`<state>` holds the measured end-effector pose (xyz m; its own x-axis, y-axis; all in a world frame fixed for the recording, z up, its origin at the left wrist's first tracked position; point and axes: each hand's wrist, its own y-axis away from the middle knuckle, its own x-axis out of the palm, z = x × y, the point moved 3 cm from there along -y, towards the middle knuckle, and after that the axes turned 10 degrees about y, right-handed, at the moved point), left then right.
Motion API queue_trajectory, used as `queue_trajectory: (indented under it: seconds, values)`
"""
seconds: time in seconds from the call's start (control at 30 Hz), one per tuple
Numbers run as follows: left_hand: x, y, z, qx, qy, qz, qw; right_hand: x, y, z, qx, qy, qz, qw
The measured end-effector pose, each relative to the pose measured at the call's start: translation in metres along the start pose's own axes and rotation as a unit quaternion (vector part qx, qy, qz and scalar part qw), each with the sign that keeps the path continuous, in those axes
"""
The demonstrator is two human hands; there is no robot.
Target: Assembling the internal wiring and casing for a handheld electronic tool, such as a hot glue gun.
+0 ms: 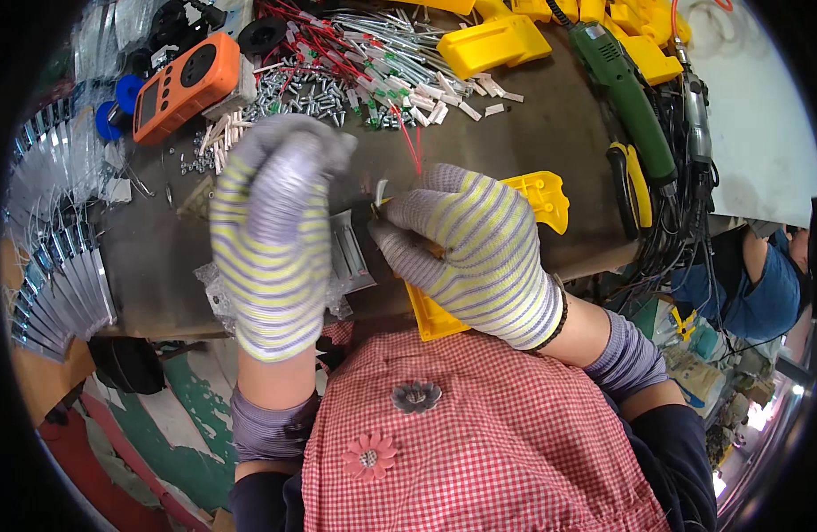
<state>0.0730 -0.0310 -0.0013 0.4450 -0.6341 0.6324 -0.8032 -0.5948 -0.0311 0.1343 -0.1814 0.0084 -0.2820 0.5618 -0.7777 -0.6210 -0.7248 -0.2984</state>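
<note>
Both my hands wear striped grey and yellow knit gloves. My left hand (280, 199) is raised over the bench, smeared by motion. Its fingers are bent in and pressed together; whatever they may hold is hidden. My right hand (479, 248) pinches a small dark piece with a white end (381, 190) between thumb and forefinger. Beneath that hand lies a yellow plastic casing (543, 197), its middle covered by the glove. Thin red wires (412, 146) stretch from the heap toward the right fingertips. Between my hands lies a small clear and grey packet (350, 253).
Loose screws (306, 93), long metal rods (399, 53) and white sleeves (439, 97) heap at the back. An orange meter (187, 87) stands back left, beside fanned metal strips (67, 293). Yellow casings (492, 44), a green power tool (621, 97) and yellow-handled pliers (637, 186) lie right. Another person (745, 284) is far right.
</note>
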Motion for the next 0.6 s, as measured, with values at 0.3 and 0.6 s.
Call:
queue_trajectory:
  seconds: [0.3,0.6]
  values:
    - [0.0,0.007,-0.012,-0.13,-0.323,0.159,0.924,-0.004,0.001,-0.001,0.006,-0.029,0.002,1.0]
    - [0.002,0.006,-0.013,-0.155,-0.258,0.115,0.947,-0.003,0.0,-0.002,-0.002,-0.051,0.012,0.999]
